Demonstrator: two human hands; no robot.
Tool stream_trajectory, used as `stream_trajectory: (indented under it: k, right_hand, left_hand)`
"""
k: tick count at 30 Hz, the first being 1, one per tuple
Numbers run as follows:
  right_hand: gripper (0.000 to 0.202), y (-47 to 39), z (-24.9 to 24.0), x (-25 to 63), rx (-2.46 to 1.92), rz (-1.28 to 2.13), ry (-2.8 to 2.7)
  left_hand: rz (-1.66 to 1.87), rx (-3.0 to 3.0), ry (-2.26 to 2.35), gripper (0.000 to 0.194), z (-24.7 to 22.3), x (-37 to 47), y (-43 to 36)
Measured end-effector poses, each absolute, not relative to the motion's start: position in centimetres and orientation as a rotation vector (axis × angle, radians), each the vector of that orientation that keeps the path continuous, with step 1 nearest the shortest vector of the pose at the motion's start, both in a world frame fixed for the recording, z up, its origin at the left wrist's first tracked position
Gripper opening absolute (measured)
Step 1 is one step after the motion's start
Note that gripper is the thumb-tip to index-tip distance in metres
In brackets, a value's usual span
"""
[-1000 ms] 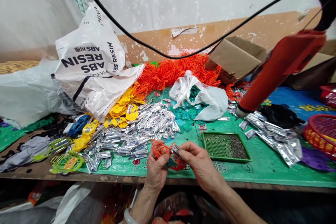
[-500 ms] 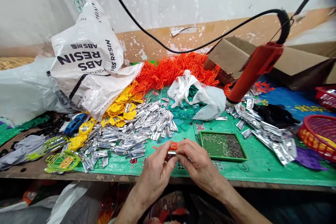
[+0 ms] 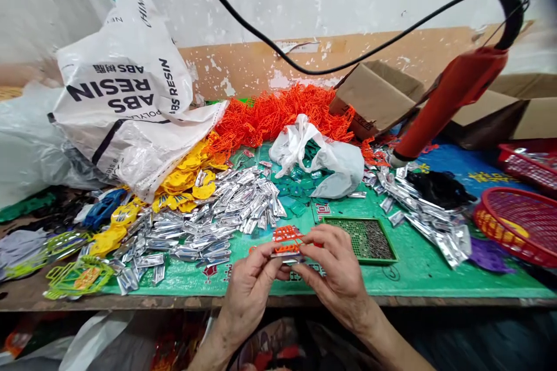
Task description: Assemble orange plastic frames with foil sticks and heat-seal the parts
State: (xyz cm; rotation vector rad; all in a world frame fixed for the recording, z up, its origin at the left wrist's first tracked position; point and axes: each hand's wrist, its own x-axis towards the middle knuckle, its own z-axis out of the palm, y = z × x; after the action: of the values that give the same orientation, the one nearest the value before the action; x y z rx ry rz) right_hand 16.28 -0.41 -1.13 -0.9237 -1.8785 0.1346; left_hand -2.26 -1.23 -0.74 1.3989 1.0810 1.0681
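1. Left forearm (image 3: 211, 351): bare, slanting inward from the lower edge of the view.
2. Left hand (image 3: 250, 281): thumb and forefinger brought together in a pinch, thumb side uppermost.
3. Right forearm (image 3: 389, 339): bare, slanting inward from the lower right.
4. Right hand (image 3: 335, 264): fingers arched, thumb opposed beneath; fingertips near those of the left.
5. Outer fingers, both hands: seemingly curled, though partly hidden.

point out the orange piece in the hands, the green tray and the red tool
orange piece (image 3: 287, 233): head view, on its upper face between the fingers
green tray (image 3: 375, 261): head view, on its near rim
red tool (image 3: 451, 101): head view, midway along its body
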Motion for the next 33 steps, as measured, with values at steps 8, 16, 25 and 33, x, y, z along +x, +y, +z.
stream_trajectory:
  k: [8,16,25,33]
  right_hand:
    - [0.016,-0.6,-1.6,16.0,-0.843,0.159,-1.775]
    - [0.015,-1.3,-1.5,16.3,-0.802,0.098,-1.767]
    - [0.008,-2.4,-1.5,16.4,-0.803,0.014,-1.787]
    - [0.007,-2.3,-1.7,16.3,-0.806,0.047,-1.779]
  left_hand:
    - [1.203,1.909,1.146,0.022,-1.1,-2.2,-1.2]
    - [1.26,2.272,1.024,0.017,-0.6,-2.6,-1.1]
    - [1.285,2.461,0.882,0.014,-0.5,-3.2,-0.9]
    - [1.288,2.453,0.84,0.015,-0.7,-3.2,-0.7]
